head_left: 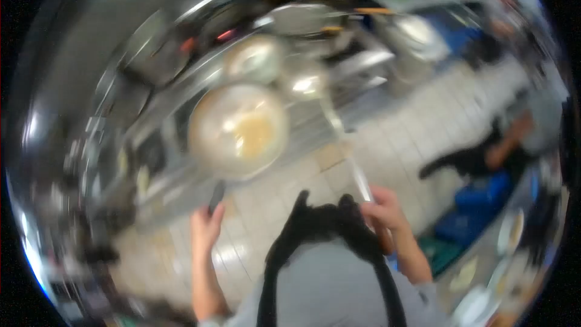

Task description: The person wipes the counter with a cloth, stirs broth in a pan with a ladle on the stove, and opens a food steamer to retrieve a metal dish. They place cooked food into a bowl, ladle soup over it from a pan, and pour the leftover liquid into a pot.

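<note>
My left hand [206, 224] is closed around the dark handle of a wide, round wok [206, 112]. A shallow pool of yellowish liquid [254, 136] lies in the wok, towards its right side. In my right hand [385, 209] is the long pale handle of a ladle [361, 183]. The ladle slants up and left, its shiny bowl end blurred beside the wok. Motion blur hides fine detail of both hands' fingers.
Behind the wok, a second round pan [257, 57] and a large pot [305, 19] stand on the metal stove. A pale-topped container [417, 30] stands further right. Another person [526, 133] is at the right, near blue crates [478, 206]. Tiled floor [248, 218] shows below.
</note>
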A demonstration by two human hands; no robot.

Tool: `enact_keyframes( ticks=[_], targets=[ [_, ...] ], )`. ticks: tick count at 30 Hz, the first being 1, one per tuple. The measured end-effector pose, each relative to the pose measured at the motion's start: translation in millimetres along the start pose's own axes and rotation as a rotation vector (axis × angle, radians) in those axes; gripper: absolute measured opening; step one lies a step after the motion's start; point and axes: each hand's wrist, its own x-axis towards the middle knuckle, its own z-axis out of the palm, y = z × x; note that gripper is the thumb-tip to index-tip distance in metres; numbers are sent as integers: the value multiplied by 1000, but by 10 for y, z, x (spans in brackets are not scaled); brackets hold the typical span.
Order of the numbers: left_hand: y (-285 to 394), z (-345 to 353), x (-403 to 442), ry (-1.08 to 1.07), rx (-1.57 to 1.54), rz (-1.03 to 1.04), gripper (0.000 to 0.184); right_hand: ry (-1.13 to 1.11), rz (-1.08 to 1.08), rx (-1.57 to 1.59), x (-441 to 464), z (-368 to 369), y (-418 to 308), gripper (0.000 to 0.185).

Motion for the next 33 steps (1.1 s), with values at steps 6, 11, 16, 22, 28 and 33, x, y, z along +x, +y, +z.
enact_keyframes(
  ticks=[6,11,16,22,28,33],
  targets=[
    [59,-302,8,128,7,-140,37,-11,54,47,216,-220,-14,50],
    [48,-430,104,162,-52,-264,39,65,80,46,442,-298,-41,55],
    [-1233,-1594,836,135,-161,-267,41,52,-6,23,1043,1320,32,52],
    [-1841,-2604,1402,160,-34,-189,43,109,-28,148,1508,2579,117,52],
    [-2099,-3187,1928,220,-57,-142,43,70,-25,104,1810,2982,189,49],
    [-2056,-3633,2347,250,-82,-141,42,84,28,92,2083,3215,156,47]
  ],
)
